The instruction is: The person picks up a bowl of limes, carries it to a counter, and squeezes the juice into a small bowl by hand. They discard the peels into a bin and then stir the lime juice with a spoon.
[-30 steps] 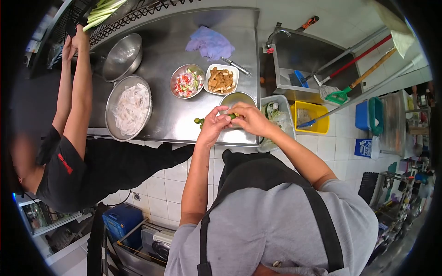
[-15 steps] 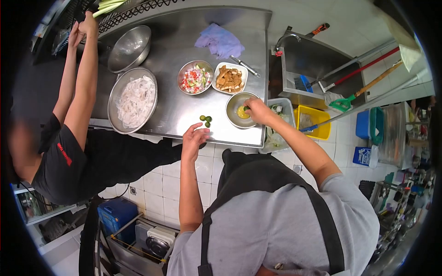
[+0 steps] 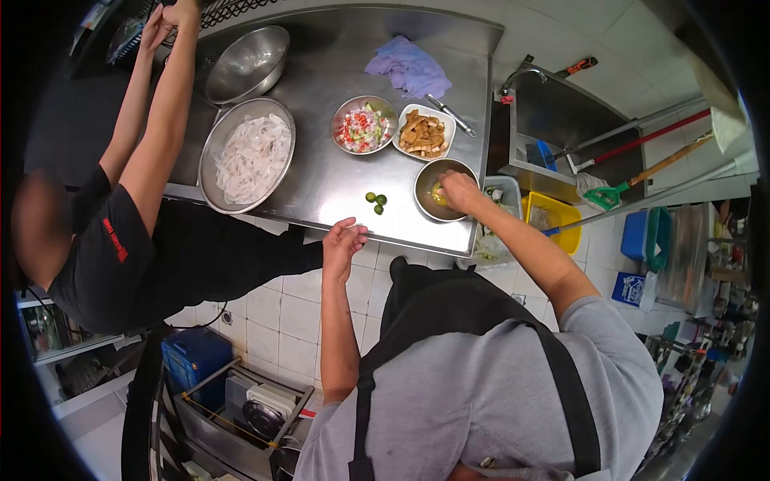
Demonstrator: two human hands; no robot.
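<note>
My right hand (image 3: pixel 459 192) reaches into a metal bowl (image 3: pixel 425 207) near the counter's front right corner. Its fingers are closed in a pinch over yellow liquid (image 3: pixel 437 193) in the bowl; they mostly hide the small green lime between them. My left hand (image 3: pixel 343 244) hovers at the counter's front edge, fingers loosely bent and apart, holding nothing. Just beyond it lie three small green limes (image 3: pixel 379 200). Behind the metal bowl stand a white dish of brown fried pieces (image 3: pixel 423 134) and a steel bowl of chopped red, white and green vegetables (image 3: pixel 364 128).
A large bowl of white translucent strips (image 3: pixel 254 156) stands left, with an empty colander-like bowl (image 3: pixel 250 64) behind it. A purple cloth (image 3: pixel 411 66) and a peeler-like tool (image 3: pixel 451 115) lie farther back. A co-worker (image 3: pixel 136 224) reaches up at left. A sink (image 3: pixel 525 164) is at right.
The view has shifted, so the counter sits farther right and slightly higher. My right hand has turned over the bowl, now covering the lime that showed at its fingertips. My left fingers have drawn closer together.
</note>
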